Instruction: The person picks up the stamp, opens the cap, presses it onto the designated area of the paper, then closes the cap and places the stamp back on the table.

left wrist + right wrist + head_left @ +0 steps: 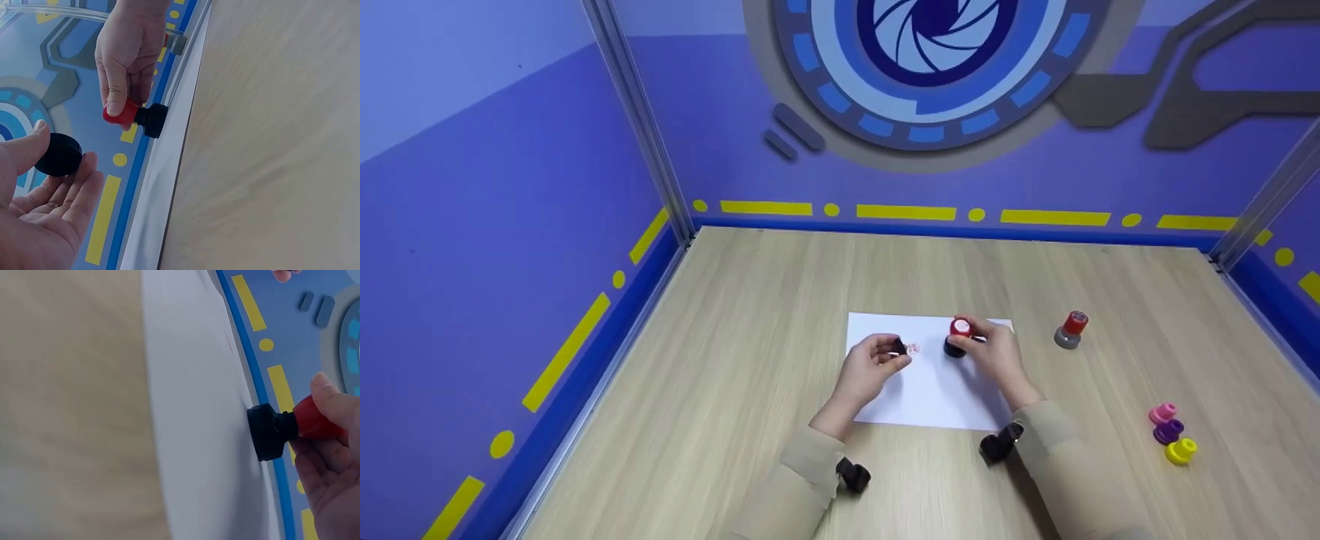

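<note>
A stamp with a red knob and black base [956, 349] is held by its knob in my right hand [997, 352]. In the right wrist view the stamp's base [266, 432] stands right at the white paper [191, 416]. Between thumb and fingers, my left hand [870, 371] pinches a round black cap [59, 155], raised over the left part of the sheet. Just beside those fingertips, a small red stamp mark [913, 348] shows on the paper. The left wrist view shows both hands apart, with the cap away from the stamp.
Right of the paper stands another stamp with a red top and grey base [1071, 330]. Nearer the right front are small pink [1163, 413], purple [1169, 431] and yellow [1181, 451] knobbed pieces in a row. Printed blue-purple walls [780, 180] enclose the wooden table [757, 330].
</note>
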Tool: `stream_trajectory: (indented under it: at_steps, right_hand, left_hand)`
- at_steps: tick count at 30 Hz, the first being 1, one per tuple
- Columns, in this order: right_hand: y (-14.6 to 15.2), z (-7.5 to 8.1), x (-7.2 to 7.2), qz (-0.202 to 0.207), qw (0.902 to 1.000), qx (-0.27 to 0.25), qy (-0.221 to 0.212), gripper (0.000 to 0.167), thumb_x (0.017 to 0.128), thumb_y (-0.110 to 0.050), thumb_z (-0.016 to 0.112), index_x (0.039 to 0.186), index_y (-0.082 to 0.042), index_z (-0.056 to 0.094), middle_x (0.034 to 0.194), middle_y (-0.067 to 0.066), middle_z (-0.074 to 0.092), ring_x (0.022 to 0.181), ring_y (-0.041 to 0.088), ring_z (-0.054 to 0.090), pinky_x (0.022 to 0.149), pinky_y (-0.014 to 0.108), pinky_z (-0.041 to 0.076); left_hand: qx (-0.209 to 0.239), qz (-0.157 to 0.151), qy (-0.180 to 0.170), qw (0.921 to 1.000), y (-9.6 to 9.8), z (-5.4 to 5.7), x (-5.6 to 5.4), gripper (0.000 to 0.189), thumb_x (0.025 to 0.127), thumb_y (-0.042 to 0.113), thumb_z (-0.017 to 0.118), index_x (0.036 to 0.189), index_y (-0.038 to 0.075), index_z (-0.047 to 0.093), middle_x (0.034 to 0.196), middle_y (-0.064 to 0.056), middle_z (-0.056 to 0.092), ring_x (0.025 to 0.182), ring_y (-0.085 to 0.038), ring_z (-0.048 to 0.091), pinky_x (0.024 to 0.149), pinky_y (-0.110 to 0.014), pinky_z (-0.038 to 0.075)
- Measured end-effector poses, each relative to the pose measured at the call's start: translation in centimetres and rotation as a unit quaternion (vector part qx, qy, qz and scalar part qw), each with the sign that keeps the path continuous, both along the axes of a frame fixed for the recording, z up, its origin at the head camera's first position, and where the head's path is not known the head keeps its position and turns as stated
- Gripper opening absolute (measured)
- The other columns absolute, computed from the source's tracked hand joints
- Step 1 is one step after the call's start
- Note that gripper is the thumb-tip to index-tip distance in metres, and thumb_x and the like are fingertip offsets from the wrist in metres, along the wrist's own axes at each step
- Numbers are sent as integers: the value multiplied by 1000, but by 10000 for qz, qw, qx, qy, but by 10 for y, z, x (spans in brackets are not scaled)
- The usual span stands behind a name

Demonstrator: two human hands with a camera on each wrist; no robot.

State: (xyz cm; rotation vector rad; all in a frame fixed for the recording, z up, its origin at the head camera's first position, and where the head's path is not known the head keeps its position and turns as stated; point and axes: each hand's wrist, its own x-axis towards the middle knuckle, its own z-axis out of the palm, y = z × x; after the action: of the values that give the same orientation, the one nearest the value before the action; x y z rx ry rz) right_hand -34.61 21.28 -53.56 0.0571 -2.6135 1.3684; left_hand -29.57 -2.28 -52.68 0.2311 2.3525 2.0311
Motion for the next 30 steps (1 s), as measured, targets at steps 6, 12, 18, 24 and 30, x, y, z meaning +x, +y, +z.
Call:
stream_trajectory:
  at_steps: [6, 12, 18, 24, 30]
  right_hand:
    - [-3, -6, 0, -85, 9995, -316, 31, 42, 87, -8, 81, 127, 1, 71, 119, 26, 73, 114, 35, 70, 84, 13, 49]
    - [-3, -9, 1, -71, 9989, -458, 108, 42, 87, -7, 81, 127, 2, 70, 119, 27, 73, 109, 32, 71, 78, 8, 47]
    - [-3, -9, 1, -78, 9990, -424, 74, 42, 88, -7, 80, 129, 1, 70, 119, 26, 73, 111, 33, 70, 80, 8, 46]
    - [-4, -8, 1, -57, 9985, -540, 17, 42, 88, -7, 80, 128, 1, 70, 120, 26, 73, 109, 27, 69, 77, 8, 46]
    - [-5, -6, 1, -38, 9987, -517, -18, 42, 88, -8, 80, 128, 1, 70, 121, 26, 73, 110, 29, 69, 78, 8, 45]
  left_hand:
    - [-80, 31, 3, 10000, 0, 0, 1, 40, 92, 13, 78, 126, -2, 65, 118, -15, 73, 103, -19, 70, 87, -25, 60]
    - [-127, 56, -72, 9999, 0, 1, 2, 40, 92, 14, 78, 127, 0, 66, 118, -13, 73, 103, -16, 70, 88, -24, 60]
    - [-122, 51, -49, 9999, 0, 1, 2, 40, 92, 13, 78, 127, -1, 65, 119, -14, 72, 103, -17, 70, 88, -25, 60]
    - [49, -44, -34, 10000, 0, 2, 1, 42, 92, 11, 78, 128, -5, 64, 120, -16, 72, 104, -19, 71, 87, -23, 60]
    - [25, 11, -62, 10000, -1, 2, 1, 40, 92, 13, 78, 127, -3, 65, 120, -16, 72, 105, -20, 70, 88, -24, 60]
